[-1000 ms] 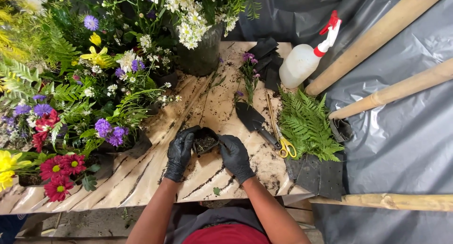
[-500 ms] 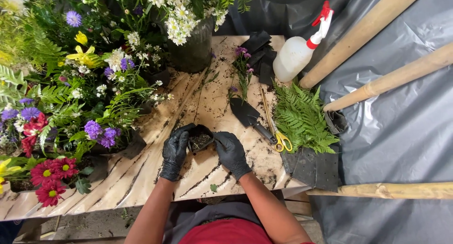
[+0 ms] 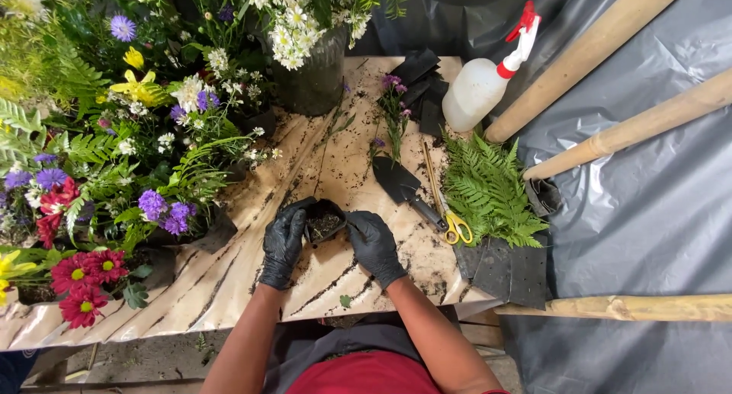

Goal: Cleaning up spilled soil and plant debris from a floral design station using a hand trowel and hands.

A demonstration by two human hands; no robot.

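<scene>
Here, both gloved hands are cupping a small black pot [image 3: 324,225] of dark soil near the middle of the wooden table [image 3: 229,287]. The left hand [image 3: 284,241] is wrapping the pot's left side, its fingers curling over the far rim, and the right hand [image 3: 374,241] is pressing against the right side with fingers bent and closed on the wall. The pot is sitting upright between the two palms, its open mouth facing up, so it has no long axis to speak of; both hands are touching it and neither is nearer. Just to the right, a dark trowel [image 3: 404,187] is lying with its blade far and its handle pointing near and right, beside yellow-handled scissors [image 3: 450,211]. A fern [image 3: 488,188] is resting further right, and a white spray bottle [image 3: 484,85] is leaning at the far right. Pots of mixed flowers [image 3: 137,158] are crowding the left side.
</scene>
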